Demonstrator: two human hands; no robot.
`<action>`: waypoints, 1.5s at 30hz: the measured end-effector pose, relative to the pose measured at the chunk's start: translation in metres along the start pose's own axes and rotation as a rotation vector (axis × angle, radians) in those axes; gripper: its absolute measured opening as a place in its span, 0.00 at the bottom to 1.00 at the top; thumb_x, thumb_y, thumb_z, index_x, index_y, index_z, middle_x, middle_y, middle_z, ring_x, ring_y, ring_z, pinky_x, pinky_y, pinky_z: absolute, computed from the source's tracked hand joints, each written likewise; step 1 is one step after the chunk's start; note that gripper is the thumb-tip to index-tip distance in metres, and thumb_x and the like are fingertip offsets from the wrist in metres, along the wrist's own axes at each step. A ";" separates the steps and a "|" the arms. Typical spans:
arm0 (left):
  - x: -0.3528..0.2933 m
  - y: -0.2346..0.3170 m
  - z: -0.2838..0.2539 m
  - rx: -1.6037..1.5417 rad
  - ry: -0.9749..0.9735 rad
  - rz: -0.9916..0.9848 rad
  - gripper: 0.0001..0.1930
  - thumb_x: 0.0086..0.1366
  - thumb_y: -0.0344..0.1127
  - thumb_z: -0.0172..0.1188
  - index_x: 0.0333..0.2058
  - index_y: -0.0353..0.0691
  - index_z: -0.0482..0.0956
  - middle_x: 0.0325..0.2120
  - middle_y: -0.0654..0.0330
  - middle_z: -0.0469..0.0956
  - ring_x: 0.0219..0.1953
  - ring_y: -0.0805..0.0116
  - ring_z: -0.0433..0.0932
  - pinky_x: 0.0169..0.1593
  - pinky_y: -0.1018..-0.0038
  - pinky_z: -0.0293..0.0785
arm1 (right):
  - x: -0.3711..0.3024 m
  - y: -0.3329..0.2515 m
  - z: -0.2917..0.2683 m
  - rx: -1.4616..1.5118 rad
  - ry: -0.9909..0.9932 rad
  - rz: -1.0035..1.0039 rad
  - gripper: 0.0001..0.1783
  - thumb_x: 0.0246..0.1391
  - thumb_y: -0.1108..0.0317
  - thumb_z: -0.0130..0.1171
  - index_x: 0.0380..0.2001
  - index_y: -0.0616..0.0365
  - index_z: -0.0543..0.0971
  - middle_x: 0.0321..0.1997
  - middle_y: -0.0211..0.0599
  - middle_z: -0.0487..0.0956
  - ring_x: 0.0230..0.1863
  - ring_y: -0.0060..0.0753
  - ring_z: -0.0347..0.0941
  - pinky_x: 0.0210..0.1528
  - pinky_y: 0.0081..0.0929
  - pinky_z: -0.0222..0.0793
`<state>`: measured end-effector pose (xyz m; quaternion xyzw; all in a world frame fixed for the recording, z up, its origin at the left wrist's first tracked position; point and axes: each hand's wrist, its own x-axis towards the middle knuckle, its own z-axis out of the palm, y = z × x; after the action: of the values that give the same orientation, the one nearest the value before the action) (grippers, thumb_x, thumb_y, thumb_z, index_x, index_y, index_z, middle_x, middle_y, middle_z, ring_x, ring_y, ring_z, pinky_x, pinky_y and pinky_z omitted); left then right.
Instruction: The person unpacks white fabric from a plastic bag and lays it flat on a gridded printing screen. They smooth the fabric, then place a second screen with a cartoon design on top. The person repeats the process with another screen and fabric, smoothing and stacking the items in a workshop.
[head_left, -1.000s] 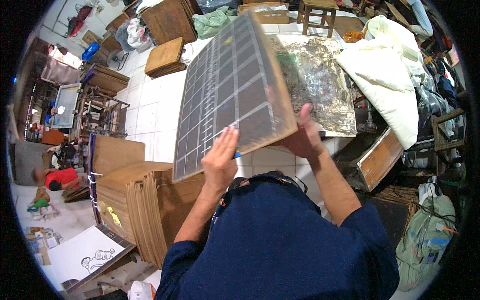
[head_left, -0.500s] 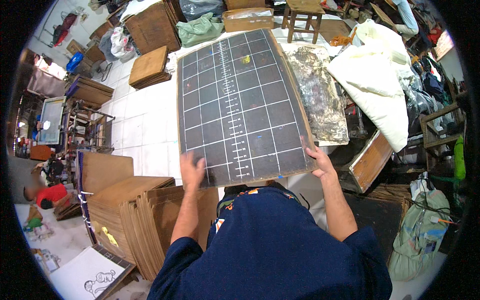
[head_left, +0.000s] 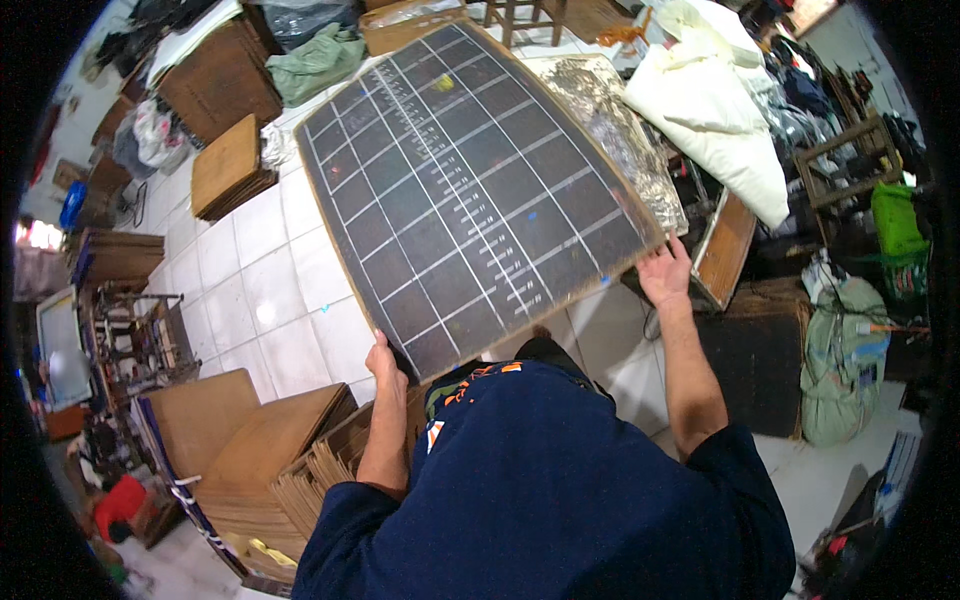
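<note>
Black board [head_left: 475, 195]: left hand [head_left: 383, 362], right hand [head_left: 666, 276], reaching forward, holding near corners.

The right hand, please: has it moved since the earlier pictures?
Yes, rightward: the right hand now appears nearer the lower right corner of the stained panel.

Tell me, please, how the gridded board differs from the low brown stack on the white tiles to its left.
The gridded board is dark with white lines, while the brown stack shows no grid on top. The gridded board is held by the left hand and right hand; the brown stack rests on the tiles. The gridded board is a single piece; the brown stack has several layers. Both have broad, flat faces.
</note>
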<state>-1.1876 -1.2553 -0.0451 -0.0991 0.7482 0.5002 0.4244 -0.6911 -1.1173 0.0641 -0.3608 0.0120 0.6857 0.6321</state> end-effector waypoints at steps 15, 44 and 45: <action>-0.052 -0.001 0.112 0.172 -0.831 -0.398 0.19 0.71 0.48 0.46 0.44 0.36 0.71 0.37 0.55 0.74 0.40 0.56 0.72 0.48 0.58 0.70 | -0.082 0.227 0.026 -0.711 0.124 0.353 0.23 0.56 0.61 0.61 0.50 0.64 0.70 0.47 0.38 0.78 0.48 0.32 0.75 0.49 0.33 0.72; 0.101 0.164 0.018 0.198 -0.121 0.586 0.20 0.68 0.43 0.52 0.22 0.33 0.74 0.19 0.69 0.67 0.24 0.76 0.61 0.28 0.73 0.59 | -0.049 0.146 -0.096 -0.366 0.454 0.111 0.28 0.62 0.46 0.48 0.56 0.55 0.69 0.49 0.38 0.76 0.46 0.34 0.73 0.46 0.37 0.68; 0.105 0.168 0.022 0.221 -0.134 0.632 0.21 0.68 0.44 0.53 0.20 0.34 0.73 0.18 0.69 0.66 0.23 0.76 0.60 0.27 0.72 0.58 | -0.053 0.149 -0.101 -0.410 0.456 0.129 0.27 0.62 0.48 0.48 0.55 0.55 0.70 0.48 0.37 0.76 0.45 0.34 0.73 0.45 0.37 0.68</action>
<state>-1.3372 -1.1271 -0.0137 0.2175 0.7619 0.5285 0.3047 -0.7766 -1.2404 -0.0494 -0.6237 0.0376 0.6139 0.4824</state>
